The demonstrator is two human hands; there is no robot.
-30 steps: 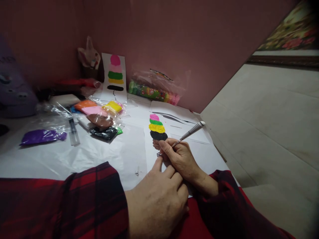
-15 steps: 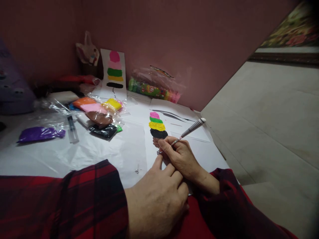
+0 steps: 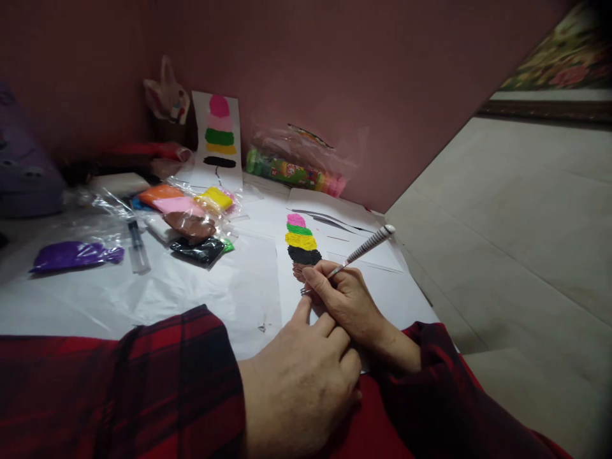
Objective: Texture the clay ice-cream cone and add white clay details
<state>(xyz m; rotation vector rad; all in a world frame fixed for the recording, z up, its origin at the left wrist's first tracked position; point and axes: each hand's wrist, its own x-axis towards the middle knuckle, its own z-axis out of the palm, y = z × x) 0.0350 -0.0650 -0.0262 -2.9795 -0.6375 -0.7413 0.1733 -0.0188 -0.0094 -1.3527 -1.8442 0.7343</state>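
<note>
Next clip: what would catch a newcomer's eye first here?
The stack of bright clay stripes, pink, green, yellow and black, on a white sheet mid-table, draws the eye first. Just below it the right hand holds a thin striped tool with its tip near the lowest stripe, and the left hand rests on the paper beside it. Bagged clay lumps lie to the left.

Bare white table (image 3: 210,299) lies open left of the sheet with coloured bands (image 3: 300,239); further left the clay packets (image 3: 194,220), syringe (image 3: 136,245) and purple bag (image 3: 74,255) crowd it (wall (image 3: 335,76) closes the back)
</note>
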